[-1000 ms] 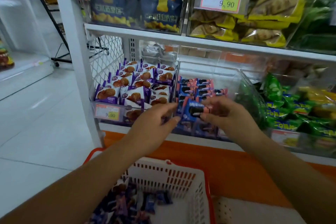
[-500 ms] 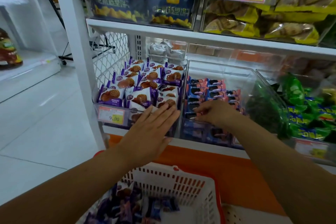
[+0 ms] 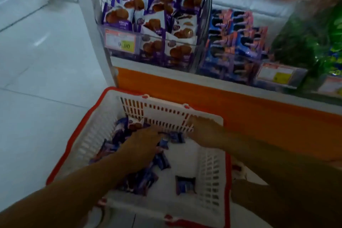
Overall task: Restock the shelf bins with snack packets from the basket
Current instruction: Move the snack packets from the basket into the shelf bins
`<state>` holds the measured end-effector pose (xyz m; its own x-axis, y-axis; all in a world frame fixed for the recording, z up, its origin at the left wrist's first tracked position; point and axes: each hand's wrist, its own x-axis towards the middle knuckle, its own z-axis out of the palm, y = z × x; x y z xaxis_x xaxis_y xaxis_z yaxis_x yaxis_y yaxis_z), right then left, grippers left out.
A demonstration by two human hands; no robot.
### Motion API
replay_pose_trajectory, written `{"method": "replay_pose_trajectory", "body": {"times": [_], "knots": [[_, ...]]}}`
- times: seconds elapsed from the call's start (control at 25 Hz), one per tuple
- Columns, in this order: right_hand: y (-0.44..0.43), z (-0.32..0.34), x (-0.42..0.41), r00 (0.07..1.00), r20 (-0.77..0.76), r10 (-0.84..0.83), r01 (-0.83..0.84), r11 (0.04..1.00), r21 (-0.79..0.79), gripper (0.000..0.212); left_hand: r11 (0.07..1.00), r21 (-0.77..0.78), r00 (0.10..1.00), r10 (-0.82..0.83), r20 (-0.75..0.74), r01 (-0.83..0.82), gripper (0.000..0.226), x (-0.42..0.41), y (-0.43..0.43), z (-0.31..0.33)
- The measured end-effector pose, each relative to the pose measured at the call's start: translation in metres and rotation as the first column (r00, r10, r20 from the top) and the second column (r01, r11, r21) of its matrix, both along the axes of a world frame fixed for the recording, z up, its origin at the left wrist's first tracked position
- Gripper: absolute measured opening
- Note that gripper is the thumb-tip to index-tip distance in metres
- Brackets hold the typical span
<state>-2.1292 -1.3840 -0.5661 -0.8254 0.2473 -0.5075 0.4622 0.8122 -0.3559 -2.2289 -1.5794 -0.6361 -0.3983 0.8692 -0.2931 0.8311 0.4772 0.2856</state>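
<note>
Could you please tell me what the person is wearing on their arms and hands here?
No sleeves are in view; both arms are bare as far as the frame shows. The left hand and the right hand wear no gloves, and no watch, bracelet or ring is visible, though the picture is blurred.

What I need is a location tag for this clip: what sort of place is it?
Most likely a shop's snack aisle: clear shelf bins packed with purple biscuit packets, a printed price tag on a bin front, and a red-rimmed shopping basket holding more packets.
</note>
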Motion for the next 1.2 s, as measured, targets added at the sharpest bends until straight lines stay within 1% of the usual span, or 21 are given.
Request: {"method": "replay_pose_trajectory", "body": {"times": [0.04, 0.08, 0.12, 0.2, 0.28, 0.4, 0.52, 0.6, 0.64, 0.68, 0.72, 0.76, 0.8, 0.84, 0.88, 0.92, 1.0, 1.04, 1.08, 1.12, 1.2], "knots": [[-0.005, -0.043, 0.011, 0.964, 0.248, 0.095, -0.091, 0.995, -0.027, 0.056, 0.994, -0.104, 0.994, 0.032, 0.104, -0.021, 0.056, 0.01, -0.01, -0.023], [-0.01, -0.082, 0.024, 0.908, 0.391, 0.153, -0.154, 0.988, -0.028, 0.058, 0.984, -0.18, 0.985, 0.041, 0.168, -0.01, 0.056, 0.017, -0.019, -0.041], [-0.017, -0.116, 0.036, 0.876, 0.45, 0.173, -0.183, 0.983, -0.022, 0.058, 0.967, -0.253, 0.976, 0.035, 0.216, 0.021, 0.053, 0.023, -0.026, -0.056], [-0.035, -0.159, 0.054, 0.905, 0.406, 0.128, -0.144, 0.99, 0.008, 0.058, 0.937, -0.343, 0.944, 0.058, 0.324, 0.06, 0.049, 0.029, -0.034, -0.07], [-0.048, -0.183, 0.063, 0.929, 0.353, 0.11, -0.146, 0.986, 0.078, 0.055, 0.944, -0.329, 0.905, 0.109, 0.41, 0.036, 0.04, 0.03, -0.035, -0.073], [-0.064, -0.2, 0.069, 0.9, 0.406, 0.157, -0.249, 0.951, 0.185, 0.062, 0.957, -0.28, 0.89, 0.19, 0.415, -0.074, 0.031, 0.026, -0.035, -0.078], [-0.076, -0.212, 0.07, 0.87, 0.456, 0.188, -0.308, 0.929, 0.204, 0.07, 0.94, -0.333, 0.868, 0.224, 0.443, -0.073, 0.032, 0.025, -0.042, -0.081], [-0.079, -0.215, 0.069, 0.865, 0.458, 0.203, -0.307, 0.937, 0.166, 0.066, 0.932, -0.352, 0.855, 0.249, 0.455, -0.085, 0.033, 0.026, -0.044, -0.079], [-0.079, -0.214, 0.068, 0.868, 0.452, 0.208, -0.28, 0.955, 0.098, 0.062, 0.927, -0.363, 0.851, 0.264, 0.454, -0.094, 0.034, 0.026, -0.044, -0.079], [-0.078, -0.211, 0.065, 0.882, 0.434, 0.183, -0.197, 0.98, -0.014, 0.055, 0.922, -0.373, 0.848, 0.278, 0.45, -0.104, 0.036, 0.027, -0.045, -0.078], [-0.078, -0.203, 0.06, 0.9, 0.427, 0.089, -0.016, 0.985, -0.172, 0.046, 0.917, -0.384, 0.848, 0.287, 0.446, -0.109, 0.04, 0.026, -0.045, -0.078], [-0.078, -0.194, 0.053, 0.897, 0.438, -0.059, 0.22, 0.919, -0.327, 0.04, 0.916, -0.387, 0.846, 0.289, 0.448, -0.108, 0.045, 0.026, -0.044, -0.077], [-0.078, -0.181, 0.044, 0.862, 0.462, -0.211, 0.429, 0.789, -0.44, 0.037, 0.918, -0.378, 0.835, 0.296, 0.464, -0.116, 0.053, 0.025, -0.043, -0.075], [-0.076, -0.169, 0.034, 0.821, 0.467, -0.328, 0.555, 0.653, -0.516, 0.032, 0.925, -0.351, 0.802, 0.317, 0.507, -0.143, 0.06, 0.024, -0.04, -0.069], [-0.073, -0.157, 0.026, 0.78, 0.473, -0.41, 0.625, 0.545, -0.559, 0.022, 0.928, -0.318, 0.742, 0.351, 0.572, -0.194, 0.064, 0.023, -0.035, -0.061], [-0.07, -0.144, 0.021, 0.737, 0.483, -0.472, 0.67, 0.421, -0.611, 0.014, 0.927, -0.279, 0.669, 0.374, 0.643, -0.25, 0.065, 0.021, -0.029, -0.053], [-0.062, -0.121, 0.016, 0.633, 0.521, -0.572, 0.709, 0.159, -0.688, 0.023, 0.892, -0.248, 0.478, 0.417, 0.773, -0.378, 0.057, 0.017, -0.02, -0.038], [-0.06, -0.113, 0.016, 0.594, 0.526, -0.609, 0.698, 0.065, -0.713, 0.024, 0.86, -0.258, 0.399, 0.445, 0.802, -0.439, 0.048, 0.016, -0.016, -0.031], [-0.057, -0.107, 0.017, 0.573, 0.528, -0.627, 0.683, 0.008, -0.731, 0.02, 0.824, -0.269, 0.343, 0.473, 0.812, -0.499, 0.04, 0.015, -0.014, -0.026], [-0.054, -0.104, 0.019, 0.572, 0.512, -0.641, 0.657, -0.016, -0.754, 0.019, 0.787, -0.271, 0.303, 0.494, 0.815, -0.554, 0.034, 0.015, -0.014, -0.023], [-0.052, -0.095, 0.021, 0.581, 0.464, -0.669, 0.588, -0.05, -0.808, 0.027, 0.734, -0.241, 0.241, 0.485, 0.841, -0.635, 0.027, 0.016, -0.013, -0.019]]}}
